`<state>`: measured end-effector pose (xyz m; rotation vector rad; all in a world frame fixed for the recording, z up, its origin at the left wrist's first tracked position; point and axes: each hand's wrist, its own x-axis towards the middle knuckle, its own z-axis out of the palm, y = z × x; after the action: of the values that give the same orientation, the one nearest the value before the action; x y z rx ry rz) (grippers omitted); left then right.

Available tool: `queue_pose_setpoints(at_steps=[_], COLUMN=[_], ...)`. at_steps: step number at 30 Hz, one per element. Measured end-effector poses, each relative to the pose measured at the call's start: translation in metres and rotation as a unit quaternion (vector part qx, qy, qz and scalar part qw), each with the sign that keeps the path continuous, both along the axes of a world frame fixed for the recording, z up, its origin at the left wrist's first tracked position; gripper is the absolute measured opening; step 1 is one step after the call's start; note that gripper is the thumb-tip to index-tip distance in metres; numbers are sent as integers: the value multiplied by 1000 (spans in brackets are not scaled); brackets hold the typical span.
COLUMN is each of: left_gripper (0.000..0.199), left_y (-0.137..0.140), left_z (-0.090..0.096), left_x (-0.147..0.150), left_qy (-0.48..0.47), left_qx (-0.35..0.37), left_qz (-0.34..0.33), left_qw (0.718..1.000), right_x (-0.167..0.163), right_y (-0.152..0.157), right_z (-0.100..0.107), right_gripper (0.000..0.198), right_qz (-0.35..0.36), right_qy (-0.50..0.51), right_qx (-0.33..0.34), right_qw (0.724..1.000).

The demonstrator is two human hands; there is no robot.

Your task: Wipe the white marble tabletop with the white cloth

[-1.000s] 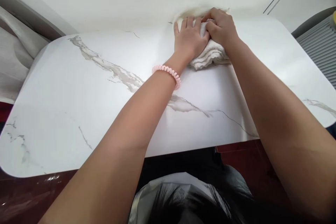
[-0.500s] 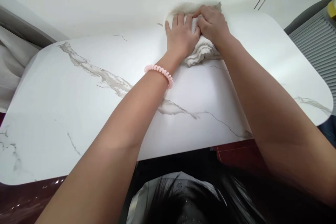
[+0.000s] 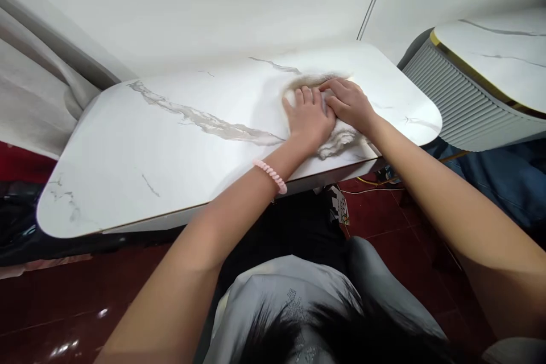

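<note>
A white cloth lay on the marbled table, under the fingers of both hands. The left hand rested flat, fingers slightly apart; the right hand's fingers bent over the cloth, whether clamped could not be told. Print on a box below was too small to read.

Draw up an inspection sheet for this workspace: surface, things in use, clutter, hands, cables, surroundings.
Surface: white tabletop with grey-brown marble veining and rounded corners.
Things in use: bunched white cloth on the tabletop, beneath both hands.
Clutter: printed box below the table edge, partly hidden.
Hands: left hand spread on the cloth; right hand beside it, fingers bent on the cloth.
Cables: thin white cable over the red floor.
Surroundings: white wall behind; pale curtain at left; ribbed panel at right.
</note>
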<state>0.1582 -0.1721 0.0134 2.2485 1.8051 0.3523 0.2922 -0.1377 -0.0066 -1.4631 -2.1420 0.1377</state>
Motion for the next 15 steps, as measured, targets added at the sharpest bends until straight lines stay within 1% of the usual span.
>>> queue_pose_setpoints(at_steps=[4,8,11,15], left_gripper=[59,58,59,59], left_y=[-32,-46,-42,-20], left_z=[1,3,6,6], left_x=[17,23,24,32], left_qy=[-1,5,12,-5], left_qx=[16,17,-2,-17], left_qz=[-5,-13,-13,-21], left_qw=[1000,1000,1000,1000], right_x=[17,23,25,32], right_y=[-32,-51,-50,-27], right_z=[2,6,5,3], right_gripper=[35,36,35,31], right_qz=[-4,6,4,-22], right_qy=[7,15,17,6], right_qx=[-1,7,24,31], right_qw=[1000,1000,1000,999])
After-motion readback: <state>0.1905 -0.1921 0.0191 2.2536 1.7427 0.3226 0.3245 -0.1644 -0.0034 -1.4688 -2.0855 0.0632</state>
